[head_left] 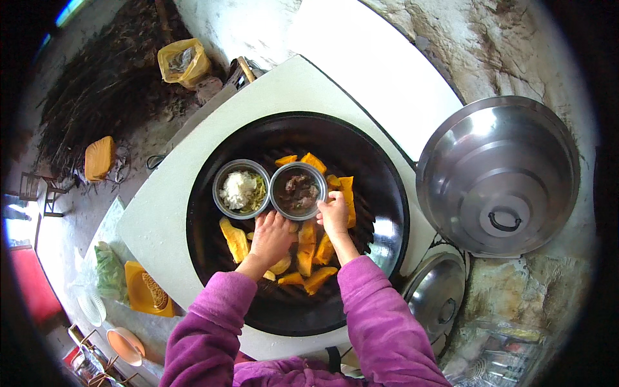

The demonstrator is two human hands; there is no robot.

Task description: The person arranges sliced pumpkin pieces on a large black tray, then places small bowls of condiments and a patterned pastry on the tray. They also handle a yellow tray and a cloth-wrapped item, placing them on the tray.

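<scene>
A large dark wok [300,321] is set into a pale stove top, with several orange pumpkin pieces [306,246] lying in it. Two round metal bowls stand side by side over the pumpkin. The left bowl [216,202] holds white rice and shredded greenish food; the right bowl [276,205] holds dark meat pieces in liquid. My right hand [334,213] has its fingers on the right rim of the meat bowl. Beneath the bowls, my left hand [273,237] reaches in palm down, its fingertips near where the bowls meet and partly hidden.
A large metal lid [532,145] leans at the right, with a smaller lid [433,290] below it. The pale stove top [159,227] surrounds the wok. At the lower left are a yellow tray [138,290], leafy vegetables [110,271] and an orange basin [126,344].
</scene>
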